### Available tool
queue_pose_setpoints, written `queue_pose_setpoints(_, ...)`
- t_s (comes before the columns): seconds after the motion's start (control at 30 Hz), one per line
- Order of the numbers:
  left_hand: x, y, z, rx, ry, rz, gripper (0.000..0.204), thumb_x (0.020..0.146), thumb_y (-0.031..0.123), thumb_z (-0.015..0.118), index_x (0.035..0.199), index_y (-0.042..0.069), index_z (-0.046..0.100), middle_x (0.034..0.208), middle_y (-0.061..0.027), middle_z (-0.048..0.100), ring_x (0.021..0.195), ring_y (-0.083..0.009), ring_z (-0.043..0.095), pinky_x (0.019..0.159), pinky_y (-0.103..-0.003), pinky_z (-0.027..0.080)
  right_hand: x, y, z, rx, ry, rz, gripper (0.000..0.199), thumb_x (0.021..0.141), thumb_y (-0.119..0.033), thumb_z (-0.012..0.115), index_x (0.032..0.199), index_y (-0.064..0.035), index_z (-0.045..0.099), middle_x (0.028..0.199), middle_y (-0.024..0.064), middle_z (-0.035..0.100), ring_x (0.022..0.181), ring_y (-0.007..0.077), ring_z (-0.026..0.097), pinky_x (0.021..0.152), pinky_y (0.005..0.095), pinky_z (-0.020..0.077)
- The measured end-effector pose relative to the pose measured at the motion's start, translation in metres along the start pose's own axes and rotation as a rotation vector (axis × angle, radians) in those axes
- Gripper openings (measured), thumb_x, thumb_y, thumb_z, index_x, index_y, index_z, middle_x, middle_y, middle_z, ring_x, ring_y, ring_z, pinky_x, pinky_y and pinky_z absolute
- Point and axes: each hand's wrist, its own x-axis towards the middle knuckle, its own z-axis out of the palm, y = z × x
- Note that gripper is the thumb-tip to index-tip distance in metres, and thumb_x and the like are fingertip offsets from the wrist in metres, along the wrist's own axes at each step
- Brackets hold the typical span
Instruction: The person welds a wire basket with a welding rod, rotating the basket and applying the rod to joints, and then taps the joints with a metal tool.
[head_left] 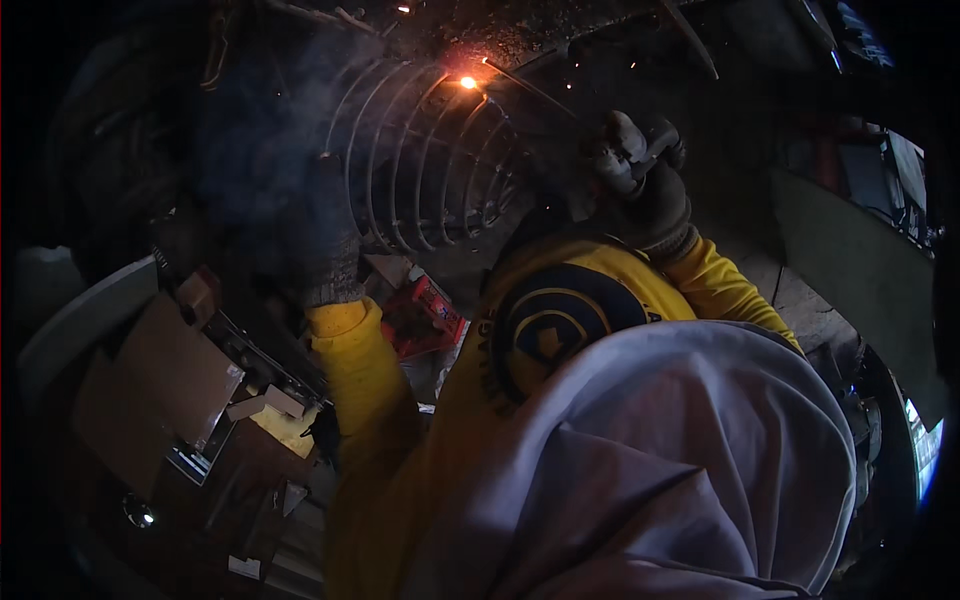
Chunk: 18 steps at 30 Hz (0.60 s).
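Observation:
A curved cage of thin metal rods (420, 160) lies ahead of me, its ribs bent in rings. On its upper edge is a bright orange glowing spot (468, 83), with sparks scattered around. A thin welding rod (530, 88) with a glowing tip slants from near that spot toward my right hand (642, 180). That hand is gloved and closed around what looks like a welding electrode holder, its body mostly hidden in the dark. My left hand (332, 225), also gloved, is at the cage's left side; smoke and shadow hide its fingers.
Smoke drifts over the left of the cage. A red box-like object (425, 315) lies below it, beside my left sleeve. Brown cardboard (165, 385) stands at the left, and a greenish panel (850, 280) at the right. Pale grey cloth (680, 450) covers much of the lower view.

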Motion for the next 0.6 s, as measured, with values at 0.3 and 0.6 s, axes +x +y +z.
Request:
queue_pose_setpoints(0.3, 0.005, 0.011, -0.004, -0.313, -0.088, -0.183, 0.045, 0.101, 0.026, 0.052, 0.136, -0.001, 0.05, 0.123, -0.0139, 0.062, 0.109, -0.0179, 0.059, 0.098, -0.033, 0.043, -0.021, 0.012, 0.014, 0.21, -0.185, 0.23, 0.054, 0.075, -0.013, 0.071, 0.127, -0.0204, 0.06, 0.131, 0.0139, 0.057, 0.109, 0.0393, 0.058, 0.092, 0.0466, 0.0474)
queue_pose_setpoints(0.6, 0.005, 0.005, 0.001, -0.351, -0.026, -0.137, 0.044, 0.098, 0.033, 0.058, 0.121, -0.004, 0.057, 0.105, -0.0224, 0.065, 0.095, -0.0316, 0.063, 0.087, -0.038, 0.047, -0.026, 0.01, 0.013, 0.216, -0.19, 0.287, 0.051, 0.078, -0.013, 0.07, 0.127, -0.0236, 0.063, 0.12, 0.014, 0.062, 0.105, 0.0376, 0.061, 0.092, 0.0444, 0.0481)
